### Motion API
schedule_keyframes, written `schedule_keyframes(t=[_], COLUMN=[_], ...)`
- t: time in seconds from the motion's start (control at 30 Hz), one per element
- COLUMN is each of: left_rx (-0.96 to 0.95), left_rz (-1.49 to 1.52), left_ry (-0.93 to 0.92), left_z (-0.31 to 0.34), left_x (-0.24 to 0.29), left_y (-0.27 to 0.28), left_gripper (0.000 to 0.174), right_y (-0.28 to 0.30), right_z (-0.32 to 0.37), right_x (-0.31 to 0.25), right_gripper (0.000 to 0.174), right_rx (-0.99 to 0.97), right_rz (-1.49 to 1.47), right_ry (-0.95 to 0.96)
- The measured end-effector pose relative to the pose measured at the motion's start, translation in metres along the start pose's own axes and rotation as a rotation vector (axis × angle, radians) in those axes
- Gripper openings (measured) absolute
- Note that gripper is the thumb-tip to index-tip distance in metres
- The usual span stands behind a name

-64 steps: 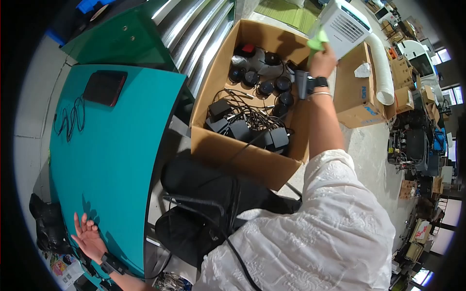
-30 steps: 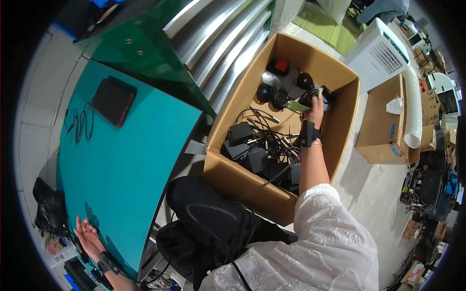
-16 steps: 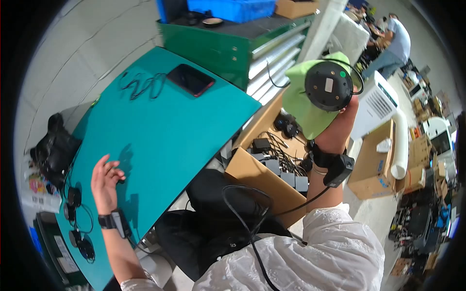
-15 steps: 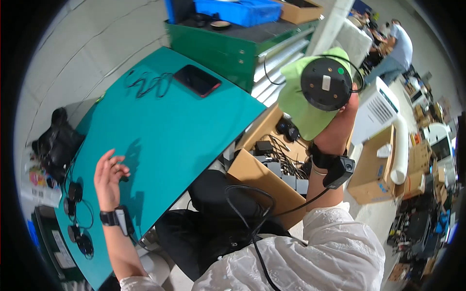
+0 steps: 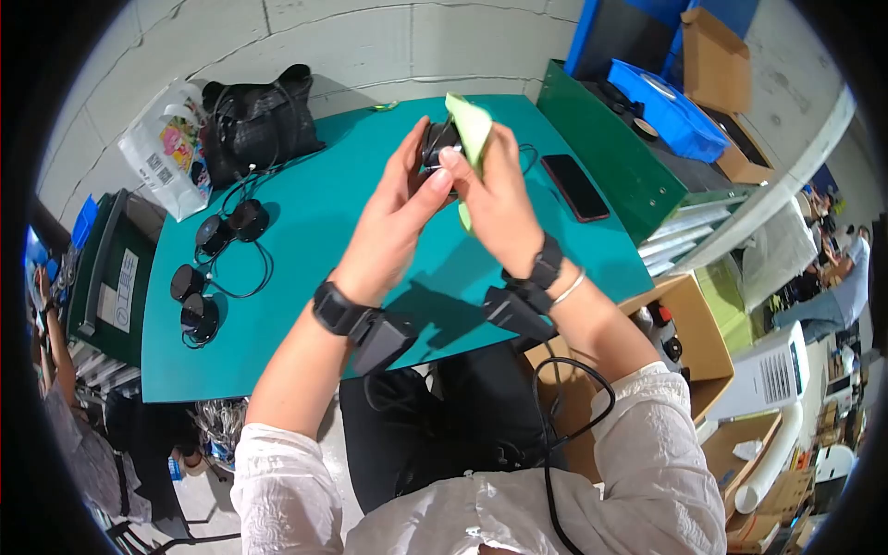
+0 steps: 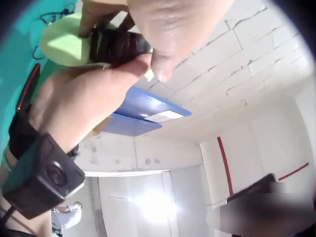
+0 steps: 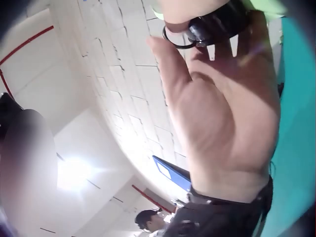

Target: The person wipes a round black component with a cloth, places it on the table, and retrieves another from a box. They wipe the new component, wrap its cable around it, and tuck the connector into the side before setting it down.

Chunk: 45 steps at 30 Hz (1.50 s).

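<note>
In the head view both hands meet above the teal table (image 5: pixel 324 305). The left hand (image 5: pixel 388 227) grips one side of a round black device (image 5: pixel 438 146), thumb pointing up toward it. Opposite, the right hand (image 5: pixel 499 199) holds a light green cloth (image 5: pixel 474 128) against the device, its thumb near the left thumb. The left wrist view shows the device (image 6: pixel 118 47) between the hands, with the cloth (image 6: pixel 64 42) behind it. A thin black cable loop (image 7: pixel 177 43) hangs by the device (image 7: pixel 222 24) in the right wrist view. Some fingertips are hidden.
A dark tablet-like device (image 5: pixel 575 188) lies at the table's right. Several round black devices (image 5: pixel 213 235) with cables lie at the left, below a black bag (image 5: pixel 264 129) and a white bag (image 5: pixel 171 153). A cardboard box (image 5: pixel 708 342) stands lower right, beside a green cabinet (image 5: pixel 601 139).
The right hand has brought the black device and cloth from beside the box to above the table. The left hand has risen from the table and now grips the device. The head view has turned left.
</note>
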State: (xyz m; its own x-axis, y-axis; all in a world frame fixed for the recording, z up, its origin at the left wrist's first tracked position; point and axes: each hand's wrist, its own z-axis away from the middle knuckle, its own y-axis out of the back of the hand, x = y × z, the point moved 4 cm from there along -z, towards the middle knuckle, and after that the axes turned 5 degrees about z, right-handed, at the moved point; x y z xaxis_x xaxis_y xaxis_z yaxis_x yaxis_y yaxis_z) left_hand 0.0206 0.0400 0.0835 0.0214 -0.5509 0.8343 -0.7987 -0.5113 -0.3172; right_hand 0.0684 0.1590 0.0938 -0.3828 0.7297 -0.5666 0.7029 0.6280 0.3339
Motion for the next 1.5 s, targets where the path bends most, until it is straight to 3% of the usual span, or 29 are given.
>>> schedule_keyframes(t=[0.23, 0.43, 0.5, 0.63, 0.7, 0.83, 0.9, 0.93, 1.0, 1.03, 1.1, 1.13, 1.2, 1.5], left_rx=[0.182, 0.221, 0.255, 0.307, 0.295, 0.248, 0.218, 0.189, 0.152, 0.112, 0.105, 0.111, 0.123, 0.224], left_rz=[0.080, 0.106, 0.088, 0.111, 0.135, 0.110, 0.099, 0.086, 0.088, 0.089, 0.120, 0.095, 0.071, 0.188], left_ry=[0.135, 0.313, 0.321, 0.376, 0.358, 0.386, 0.394, 0.396, 0.399, 0.405, 0.404, 0.388, 0.362, 0.258], left_z=[-0.007, -0.002, -0.003, -0.005, -0.008, -0.006, -0.004, -0.004, -0.001, 0.000, 0.002, 0.003, 0.002, 0.000], left_x=[-0.033, -0.049, -0.047, -0.043, -0.043, -0.043, -0.042, -0.042, -0.041, -0.040, -0.037, -0.037, -0.036, -0.034], left_y=[0.049, 0.076, 0.085, 0.097, 0.101, 0.096, 0.090, 0.086, 0.079, 0.076, 0.074, 0.075, 0.078, 0.078], left_gripper=[0.060, 0.050, 0.046, 0.041, 0.040, 0.042, 0.043, 0.044, 0.045, 0.046, 0.046, 0.046, 0.046, 0.043], right_y=[-0.041, -0.048, -0.044, -0.010, 0.009, 0.016, 0.006, -0.003, -0.029, -0.038, -0.044, -0.045, -0.037, -0.032], right_z=[-0.001, -0.010, -0.009, -0.019, -0.021, -0.018, -0.023, -0.020, -0.006, 0.000, 0.005, 0.006, -0.001, -0.003], right_x=[0.031, 0.077, 0.095, 0.123, 0.143, 0.143, 0.122, 0.117, 0.106, 0.097, 0.091, 0.093, 0.095, 0.080], right_gripper=[0.038, 0.029, 0.028, 0.022, 0.024, 0.031, 0.034, 0.034, 0.039, 0.044, 0.038, 0.038, 0.030, 0.026], right_rx=[-0.118, -0.342, -0.202, -0.243, -0.375, -0.428, -0.224, -0.225, -0.456, -0.544, -0.715, -0.719, -0.482, -0.430], right_rz=[0.086, 0.174, 0.115, 0.410, 0.622, 0.862, 0.694, 0.694, -0.060, -0.033, -0.125, -0.124, -0.170, 0.015], right_ry=[0.039, -0.089, -0.119, -0.075, -0.247, -0.171, 0.106, 0.106, 0.015, 0.073, -0.233, -0.230, -0.107, -0.083])
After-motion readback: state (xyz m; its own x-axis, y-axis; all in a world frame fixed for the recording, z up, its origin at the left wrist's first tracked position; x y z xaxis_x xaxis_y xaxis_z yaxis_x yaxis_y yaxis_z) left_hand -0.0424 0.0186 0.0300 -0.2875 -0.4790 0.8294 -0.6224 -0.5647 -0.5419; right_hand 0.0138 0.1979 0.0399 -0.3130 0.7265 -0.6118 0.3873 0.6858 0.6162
